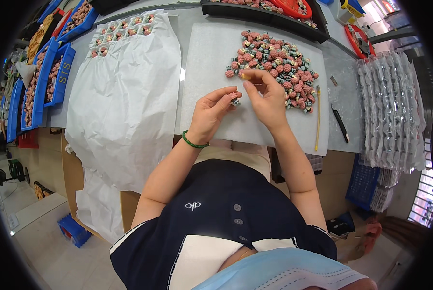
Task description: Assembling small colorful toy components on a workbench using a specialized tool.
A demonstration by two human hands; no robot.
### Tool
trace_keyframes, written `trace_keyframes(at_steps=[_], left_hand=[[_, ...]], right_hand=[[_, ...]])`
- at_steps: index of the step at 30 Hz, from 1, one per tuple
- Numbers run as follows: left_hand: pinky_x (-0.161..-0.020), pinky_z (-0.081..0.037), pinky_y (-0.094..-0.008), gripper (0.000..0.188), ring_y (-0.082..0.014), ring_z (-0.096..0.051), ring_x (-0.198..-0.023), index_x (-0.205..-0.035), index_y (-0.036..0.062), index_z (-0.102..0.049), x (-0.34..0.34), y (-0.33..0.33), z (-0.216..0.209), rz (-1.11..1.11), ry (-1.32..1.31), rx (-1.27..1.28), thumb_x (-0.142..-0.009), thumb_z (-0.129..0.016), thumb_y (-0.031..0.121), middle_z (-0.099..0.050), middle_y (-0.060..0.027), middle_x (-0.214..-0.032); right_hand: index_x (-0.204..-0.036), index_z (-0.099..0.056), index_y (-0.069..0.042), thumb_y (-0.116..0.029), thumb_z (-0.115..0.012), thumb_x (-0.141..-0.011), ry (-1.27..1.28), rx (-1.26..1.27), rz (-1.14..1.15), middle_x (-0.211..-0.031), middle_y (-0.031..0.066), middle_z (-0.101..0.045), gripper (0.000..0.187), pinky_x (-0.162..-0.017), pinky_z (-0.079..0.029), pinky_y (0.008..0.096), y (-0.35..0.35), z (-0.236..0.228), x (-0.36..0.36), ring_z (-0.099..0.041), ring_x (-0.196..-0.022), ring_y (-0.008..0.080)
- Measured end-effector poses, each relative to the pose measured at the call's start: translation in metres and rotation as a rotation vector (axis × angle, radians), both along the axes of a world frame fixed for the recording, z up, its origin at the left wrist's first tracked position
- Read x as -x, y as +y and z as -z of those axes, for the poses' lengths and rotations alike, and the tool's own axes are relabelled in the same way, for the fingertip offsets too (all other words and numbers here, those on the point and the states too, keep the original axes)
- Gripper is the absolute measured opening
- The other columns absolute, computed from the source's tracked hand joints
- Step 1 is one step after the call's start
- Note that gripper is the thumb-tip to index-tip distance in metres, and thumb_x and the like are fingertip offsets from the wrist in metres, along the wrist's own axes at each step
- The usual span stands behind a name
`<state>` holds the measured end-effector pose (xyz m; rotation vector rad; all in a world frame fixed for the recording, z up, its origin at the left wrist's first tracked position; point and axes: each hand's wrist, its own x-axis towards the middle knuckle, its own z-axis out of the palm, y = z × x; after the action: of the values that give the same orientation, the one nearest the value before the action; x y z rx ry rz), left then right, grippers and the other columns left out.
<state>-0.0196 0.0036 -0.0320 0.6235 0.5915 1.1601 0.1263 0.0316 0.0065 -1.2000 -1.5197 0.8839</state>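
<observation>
- The work in hand looks like close handling of single pieces: the left hand point(209, 112) has one pink knobbly piece point(233, 95) up at its fingertips, above the white foam sheet point(204, 58) on the desk point(344, 89)
- Left grip: thumb and fingers closed in a pinch on that piece, its grey-green end poking out toward the right hand point(270, 102)
- Right grip: thumb and forefinger bent close together at a small pink and cream bit by the near-left side of the pile point(274, 63); I cannot tell whether they pinch it or only reach past it
- As I judge it, the next move calls for a light, exact fingertip hold, since the pieces are small and those in the pile touch one another
- Edges: the wrists are near the foam sheet's near edge, so a slipped piece could drop toward the lap
- Room: foam surface shows left of the pile as far as the white paper point(124, 101); the right side is tighter, with the pile beside the right hand, then a thin yellow stick point(318, 121) and a black tool point(339, 123)
- On the far side, the black tray point(262, 18) bounds the reach
</observation>
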Motion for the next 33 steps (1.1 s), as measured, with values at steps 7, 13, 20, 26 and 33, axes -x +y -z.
trace_keyframes(at_steps=[7,13,20,26,33], left_hand=[[-0.075,-0.041,-0.0225,0.026,-0.0112,-0.054,-0.094,-0.11,-0.001,-0.053,-0.007,0.011,0.005,0.005,0.088,0.004,-0.086,-0.052,0.008,-0.059,-0.0091,-0.104],[-0.075,-0.041,-0.0219,0.026,-0.0107,-0.053,-0.093,-0.111,-0.0019,-0.052,-0.024,0.023,0.01,-0.02,0.158,0.006,-0.086,-0.051,0.007,-0.058,-0.0097,-0.105],[-0.075,-0.042,-0.022,0.027,-0.0105,-0.054,-0.093,-0.111,-0.0013,-0.053,-0.02,0.018,0.011,-0.021,0.168,0.031,-0.085,-0.053,0.008,-0.059,-0.0088,-0.105],[-0.076,-0.042,-0.0232,0.027,-0.0107,-0.054,-0.094,-0.11,-0.0012,-0.054,-0.005,0.007,0.009,-0.003,0.156,-0.005,-0.085,-0.054,0.008,-0.06,-0.0089,-0.103],[-0.076,-0.042,-0.0234,0.026,-0.011,-0.054,-0.092,-0.111,-0.0018,-0.054,0.004,0.004,0.008,0.019,0.139,-0.044,-0.086,-0.051,0.007,-0.059,-0.0098,-0.105]], right_hand=[[-0.094,-0.059,-0.001,0.0,-0.059,-0.076,-0.172,-0.12,0.096,-0.086,0.0062,-0.06,0.018,-0.06,-0.045,0.0216,-0.019,0.008,-0.022,-0.056,-0.073,0.0107],[-0.096,-0.058,-0.003,0.003,-0.059,-0.075,-0.363,-0.302,0.608,-0.09,0.0061,-0.059,0.022,-0.056,-0.044,0.0212,-0.01,0.014,-0.132,-0.055,-0.069,0.0119],[-0.102,-0.054,-0.004,-0.001,-0.059,-0.073,-0.681,0.106,0.491,-0.088,0.0098,-0.058,0.03,-0.061,-0.046,0.0282,-0.008,0.03,-0.191,-0.056,-0.068,0.0172],[-0.114,-0.052,-0.005,-0.003,-0.043,-0.086,-0.597,0.041,0.607,-0.091,0.0044,-0.058,0.03,-0.066,-0.041,0.0221,-0.022,0.002,-0.187,-0.049,-0.072,0.0083],[-0.116,-0.049,0.002,-0.005,-0.048,-0.087,0.141,-0.266,0.325,-0.094,0.0077,-0.056,0.029,-0.07,-0.042,0.0195,-0.044,-0.022,-0.103,-0.052,-0.081,0.009]])
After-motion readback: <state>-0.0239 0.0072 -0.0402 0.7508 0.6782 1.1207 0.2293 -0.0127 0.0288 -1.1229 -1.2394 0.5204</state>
